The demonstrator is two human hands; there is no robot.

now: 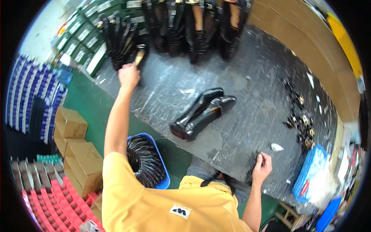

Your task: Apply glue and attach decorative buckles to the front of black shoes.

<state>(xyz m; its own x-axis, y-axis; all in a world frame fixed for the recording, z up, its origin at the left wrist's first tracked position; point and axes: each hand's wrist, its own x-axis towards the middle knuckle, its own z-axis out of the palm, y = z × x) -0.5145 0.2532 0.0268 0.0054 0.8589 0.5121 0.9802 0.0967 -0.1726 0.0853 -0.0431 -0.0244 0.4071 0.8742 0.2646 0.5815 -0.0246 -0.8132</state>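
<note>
Grey, scuffed workbench underfoot of the view, streaked with pale marks, bounded on the right by a long brown cardboard wall. Far across the top, a row of black boots standing side by side, shafts leaning, some with tan lining showing. Dead centre on the bench, a pair of glossy black boots lying on their sides, touching, toes pointing near-left.

Left hand stretched far out to the left end of the boot row, fingers curled tight around a wooden-handled brush, bristle end up against the nearest standing boot. Right hand resting at the near edge of the bench, fingers folded in a loose fist; a small dark item seems to lie under it, too small and shadowed to name, so cannot tell what, if anything, is gripped.

Off to the right, scattered metal buckles in a loose line, black and brassy. Just near of those, a blue plastic basket. Small white scrap between right hand and buckles.

Down left, below the bench, a blue bin packed with black curved pieces. Beyond that on the green floor, stacked brown cardboard boxes. Red racks at near left. Green shoe boxes stacked at far left.
</note>
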